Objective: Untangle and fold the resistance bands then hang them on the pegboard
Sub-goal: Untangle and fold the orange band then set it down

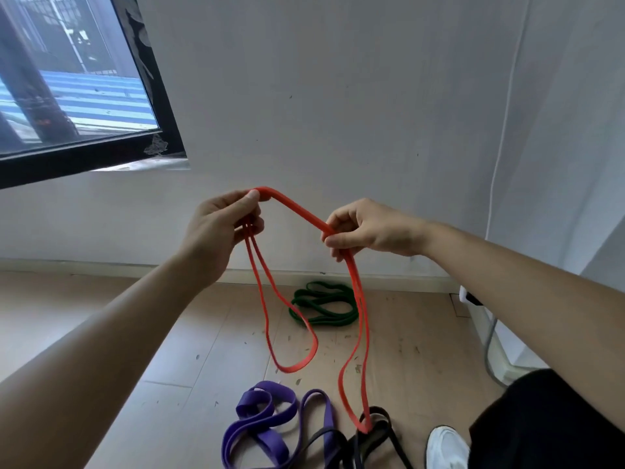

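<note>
A long red resistance band (292,206) is stretched between both hands at chest height in front of the wall. My left hand (220,228) pinches one fold of it, and a loop hangs down from there. My right hand (365,230) grips the band further right; a second, longer loop drops from it and its low end passes through a black band (378,431) on the floor. A purple band (260,424) lies tangled next to the black one. A dark green band (324,304) lies coiled near the skirting board. No pegboard is in view.
A window with a black frame (162,96) sits in the wall at upper left. A white cable (504,130) runs down the wall at right to a white unit (487,319). My white shoe (446,446) and dark trouser leg are at bottom right. The wooden floor carries small debris.
</note>
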